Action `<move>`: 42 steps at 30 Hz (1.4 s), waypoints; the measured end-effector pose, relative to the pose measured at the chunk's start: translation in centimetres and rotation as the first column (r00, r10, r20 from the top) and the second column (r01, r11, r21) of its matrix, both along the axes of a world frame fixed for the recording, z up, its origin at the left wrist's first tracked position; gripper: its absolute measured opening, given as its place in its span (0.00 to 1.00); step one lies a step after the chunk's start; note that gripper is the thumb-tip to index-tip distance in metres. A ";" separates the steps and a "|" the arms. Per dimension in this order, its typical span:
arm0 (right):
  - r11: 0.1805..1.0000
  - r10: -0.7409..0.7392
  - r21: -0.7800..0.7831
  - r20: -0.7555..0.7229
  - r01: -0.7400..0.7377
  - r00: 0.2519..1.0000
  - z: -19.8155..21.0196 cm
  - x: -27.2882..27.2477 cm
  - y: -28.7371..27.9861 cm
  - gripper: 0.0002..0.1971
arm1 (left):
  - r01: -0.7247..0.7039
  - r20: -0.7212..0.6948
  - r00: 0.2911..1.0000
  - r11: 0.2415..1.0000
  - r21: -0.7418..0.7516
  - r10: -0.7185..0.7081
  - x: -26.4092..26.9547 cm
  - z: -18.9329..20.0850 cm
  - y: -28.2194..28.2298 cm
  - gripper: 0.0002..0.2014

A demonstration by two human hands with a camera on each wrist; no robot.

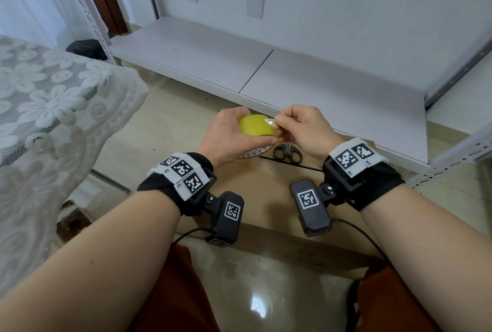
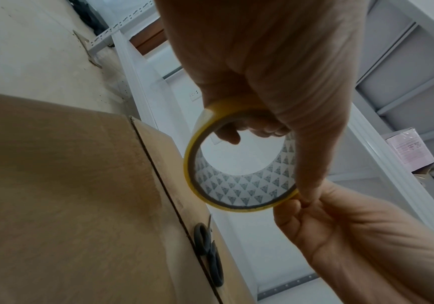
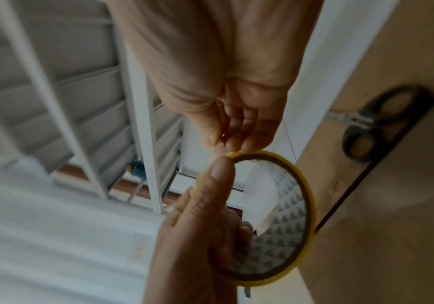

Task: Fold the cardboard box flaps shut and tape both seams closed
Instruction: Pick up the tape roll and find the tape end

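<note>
A yellow tape roll [image 1: 256, 125] with a triangle-patterned inner core [image 2: 239, 185] is held in the air above the far edge of the cardboard box [image 1: 269, 198]. My left hand [image 1: 231, 134] grips the roll [image 3: 299, 207] with fingers through its hole and thumb along the rim. My right hand [image 1: 300, 129] pinches at the tape's edge [image 3: 232, 153] on the roll's right side. The box [image 2: 54, 195] lies on the floor with its top flaps folded flat, a dark seam [image 2: 163, 185] between them.
Black scissors [image 1: 287, 152] lie on the box's far flap, also seen as scissors [image 2: 209, 253] near the seam. A low white shelf board [image 1: 266, 70] runs just behind the box. A lace-covered table [image 1: 48, 108] stands at the left. Glossy floor tiles [image 1: 261, 291] lie in front.
</note>
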State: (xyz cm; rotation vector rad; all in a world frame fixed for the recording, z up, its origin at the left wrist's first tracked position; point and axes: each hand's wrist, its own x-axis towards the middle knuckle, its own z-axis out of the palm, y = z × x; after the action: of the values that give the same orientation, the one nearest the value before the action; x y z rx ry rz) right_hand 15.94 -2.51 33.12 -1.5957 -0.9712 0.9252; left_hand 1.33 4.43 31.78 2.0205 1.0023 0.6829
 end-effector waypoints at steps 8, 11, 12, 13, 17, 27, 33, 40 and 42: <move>0.985 0.173 0.018 -0.266 -0.174 0.948 0.1 0.4 -0.5 0.13 | 0.048 0.061 0.997 0.995 -0.082 -0.043 -0.2 0.0 0.1 0.37; 0.980 0.181 -0.021 -0.298 -0.196 0.937 0.4 0.5 -0.5 0.12 | 0.063 0.021 0.998 0.995 -0.082 -0.062 -0.3 -0.2 0.1 0.27; 0.981 0.174 -0.030 -0.305 -0.192 0.936 0.5 0.4 -0.4 0.09 | 0.067 0.014 0.998 0.995 -0.078 -0.066 -0.2 -0.3 0.1 0.24; 0.982 0.167 -0.034 -0.293 -0.184 0.941 0.5 0.4 -0.4 0.08 | 0.068 0.012 0.998 0.995 -0.075 -0.067 -0.2 -0.4 0.0 0.22; 0.998 0.069 0.000 -0.150 -0.069 0.986 -0.1 0.4 -0.3 0.06 | 0.077 0.032 0.997 0.993 -0.085 -0.074 -0.1 -0.4 0.0 0.26; 0.970 0.200 -0.111 -0.155 -0.218 0.967 0.1 1.7 -0.1 0.08 | 0.112 0.035 0.993 0.991 -0.075 -0.109 0.0 0.0 -0.5 0.26; 0.973 0.170 -0.097 -0.303 -0.208 0.938 0.1 1.5 -0.3 0.10 | 0.116 0.074 0.991 0.987 -0.114 -0.108 -0.1 0.3 -0.5 0.34; 0.984 0.100 -0.096 -0.396 -0.149 0.913 -0.2 1.9 -0.2 0.12 | 0.120 0.109 0.988 0.986 -0.117 -0.108 -0.1 0.1 -0.1 0.33; 0.986 0.083 -0.097 -0.425 -0.136 0.902 -0.4 1.9 -0.2 0.13 | 0.126 0.111 0.987 0.985 -0.120 -0.113 -0.1 0.1 -0.1 0.32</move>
State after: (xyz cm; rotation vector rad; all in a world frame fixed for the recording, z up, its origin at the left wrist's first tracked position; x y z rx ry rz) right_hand 17.82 -2.76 32.74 -1.3694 -0.7128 1.3659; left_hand 1.20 4.34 31.84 1.8976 0.8355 0.6372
